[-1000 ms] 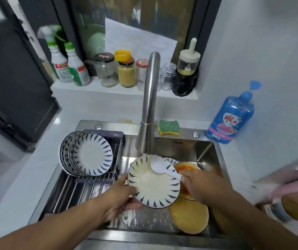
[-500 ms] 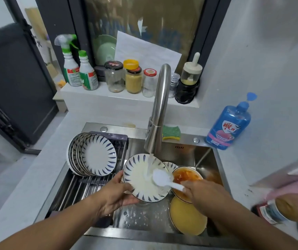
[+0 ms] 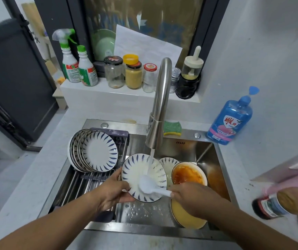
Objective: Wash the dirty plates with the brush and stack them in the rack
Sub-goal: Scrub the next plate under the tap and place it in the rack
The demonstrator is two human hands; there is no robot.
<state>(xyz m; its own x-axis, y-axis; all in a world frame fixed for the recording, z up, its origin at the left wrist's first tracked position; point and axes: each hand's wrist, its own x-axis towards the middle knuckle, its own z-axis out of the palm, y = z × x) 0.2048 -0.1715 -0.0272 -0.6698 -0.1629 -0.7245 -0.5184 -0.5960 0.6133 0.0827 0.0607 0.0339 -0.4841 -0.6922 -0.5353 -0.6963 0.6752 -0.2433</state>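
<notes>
Two hands meet over the sink [image 3: 206,152]. The left hand [image 3: 112,193] grips a blue-patterned plate [image 3: 135,172] by its lower left rim, thumb on the face and fingers curled underneath, holding it tilted above the basin. The right hand [image 3: 191,197] is curled round the white handle of the brush [image 3: 147,184], whose rounded head lies against the lower part of the plate's face. Water [image 3: 151,159] runs from the tap [image 3: 160,105] onto the plate just above the brush.

Just right of the held plate, another patterned plate [image 3: 169,164] leans in the basin, beside a bowl [image 3: 188,175] smeared orange. A yellow-coated dish [image 3: 186,218] lies below the right hand.

Left of the basin, several patterned plates [image 3: 99,154] stand on edge, packed together in the rack [image 3: 76,184].

On the back ledge of the sink lies a green and yellow sponge [image 3: 172,128], and a blue soap bottle [image 3: 230,120] stands on the counter to its right. Jars [image 3: 133,73] and two spray bottles [image 3: 78,65] line the sill.
</notes>
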